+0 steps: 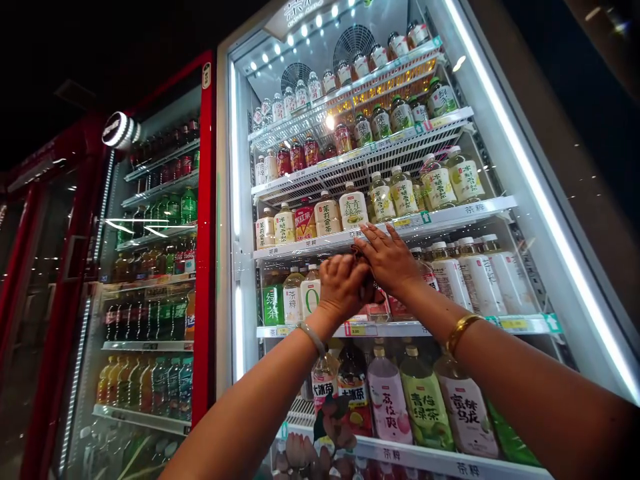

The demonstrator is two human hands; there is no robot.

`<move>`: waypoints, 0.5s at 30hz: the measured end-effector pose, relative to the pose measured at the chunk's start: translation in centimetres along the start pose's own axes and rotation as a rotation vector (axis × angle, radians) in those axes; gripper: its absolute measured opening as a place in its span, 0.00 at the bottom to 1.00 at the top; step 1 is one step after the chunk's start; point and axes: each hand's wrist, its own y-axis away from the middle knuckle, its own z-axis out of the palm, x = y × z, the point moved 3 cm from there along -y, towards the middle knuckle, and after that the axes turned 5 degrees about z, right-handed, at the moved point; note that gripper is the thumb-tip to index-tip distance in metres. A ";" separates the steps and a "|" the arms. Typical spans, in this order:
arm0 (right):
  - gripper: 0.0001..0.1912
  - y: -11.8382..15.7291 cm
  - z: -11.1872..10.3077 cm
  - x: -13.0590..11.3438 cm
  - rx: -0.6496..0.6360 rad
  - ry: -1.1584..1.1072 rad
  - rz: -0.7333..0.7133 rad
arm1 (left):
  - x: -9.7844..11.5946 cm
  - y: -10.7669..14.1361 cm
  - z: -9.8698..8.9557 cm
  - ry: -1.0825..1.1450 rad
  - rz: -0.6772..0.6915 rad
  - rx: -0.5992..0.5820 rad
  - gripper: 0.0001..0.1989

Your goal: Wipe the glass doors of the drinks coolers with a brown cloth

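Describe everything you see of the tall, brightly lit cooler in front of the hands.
The tall cooler has a pale frame, white strip lights down both sides, and two round grilles at the upper back. Its pale shelves hold rows of bottles, with labels along their front edges. The front looks like glass. The cooler appears tilted in this view, its lower end out of frame. The left hand and right hand are close together before it; whether they touch it is unclear.

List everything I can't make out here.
- Head view: whatever the left hand may hold, hidden by its curled fingers.
- Head view: the right hand's palm, turned away.
- Head view: the lit cooler's sign, cut off by the top edge.
- Head view: top-shelf labels in the red fridge, too small and dark.
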 end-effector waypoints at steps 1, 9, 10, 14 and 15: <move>0.24 0.0 0.0 0.0 -0.005 0.006 -0.004 | 0.5 0.3 0.0 0.033 0.097 -0.004 0.14; 0.27 0.3 -0.3 -0.5 -0.009 -0.029 -0.140 | -3.5 -0.6 -0.6 -0.018 -0.079 -0.064 0.14; 0.28 0.4 -0.3 -0.6 -0.009 -0.037 -0.183 | -3.1 -0.3 -0.5 -0.016 -0.148 -0.048 0.14; 0.27 0.5 -0.1 -0.5 -0.019 -0.023 -0.197 | -0.5 1.5 -0.3 0.116 0.177 -0.076 0.13; 0.26 0.5 0.0 -0.5 -0.033 -0.014 -0.189 | -0.7 2.0 -0.4 0.144 0.286 -0.101 0.14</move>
